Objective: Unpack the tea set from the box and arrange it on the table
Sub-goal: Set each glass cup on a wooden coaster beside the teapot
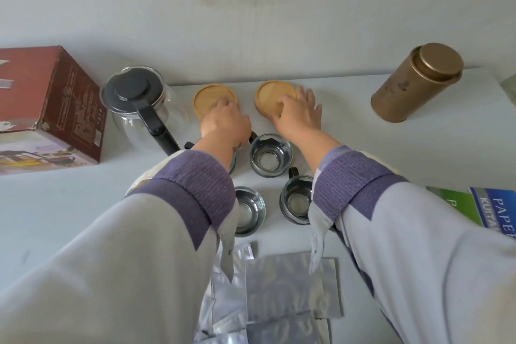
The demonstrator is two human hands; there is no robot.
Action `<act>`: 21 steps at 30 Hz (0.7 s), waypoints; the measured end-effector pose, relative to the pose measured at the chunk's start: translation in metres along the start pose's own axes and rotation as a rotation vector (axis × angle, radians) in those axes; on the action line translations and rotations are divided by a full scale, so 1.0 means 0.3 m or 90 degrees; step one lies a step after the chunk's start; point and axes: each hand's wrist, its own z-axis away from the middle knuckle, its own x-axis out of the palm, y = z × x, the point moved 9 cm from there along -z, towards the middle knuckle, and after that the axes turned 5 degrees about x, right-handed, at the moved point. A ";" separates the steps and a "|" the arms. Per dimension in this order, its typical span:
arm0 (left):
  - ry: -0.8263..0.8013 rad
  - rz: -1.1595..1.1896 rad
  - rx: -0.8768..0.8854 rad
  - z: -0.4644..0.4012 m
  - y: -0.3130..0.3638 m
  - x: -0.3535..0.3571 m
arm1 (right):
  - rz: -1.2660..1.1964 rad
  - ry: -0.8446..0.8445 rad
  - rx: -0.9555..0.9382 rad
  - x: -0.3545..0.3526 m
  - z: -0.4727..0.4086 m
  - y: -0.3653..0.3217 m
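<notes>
Two round wooden coasters lie near the table's back edge. My left hand (pixel 224 121) rests its fingertips on the left coaster (pixel 208 99); my right hand (pixel 300 114) grips the near rim of the right coaster (pixel 272 93). A glass teapot (pixel 136 109) with a black lid and handle stands left of them. Three glass cups with black handles are fully seen: one (pixel 270 154) behind, two in front (pixel 248 211) (pixel 296 200). Another cup is mostly hidden under my left wrist. The red tea-set box (pixel 50 109) sits at the far left.
A gold tea tin (pixel 413 84) stands at the back right. Silver foil pouches (pixel 282 288) lie near the front edge between my arms. A green and blue paper pack (pixel 480 204) is at the right. A white wall rises just behind the table.
</notes>
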 end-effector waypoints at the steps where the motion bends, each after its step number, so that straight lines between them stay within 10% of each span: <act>1: 0.006 -0.004 0.002 0.000 -0.001 -0.001 | -0.008 0.006 0.003 -0.002 -0.007 -0.003; 21: 0.041 -0.018 0.020 0.004 -0.006 -0.011 | -0.117 0.077 0.076 -0.059 -0.031 -0.006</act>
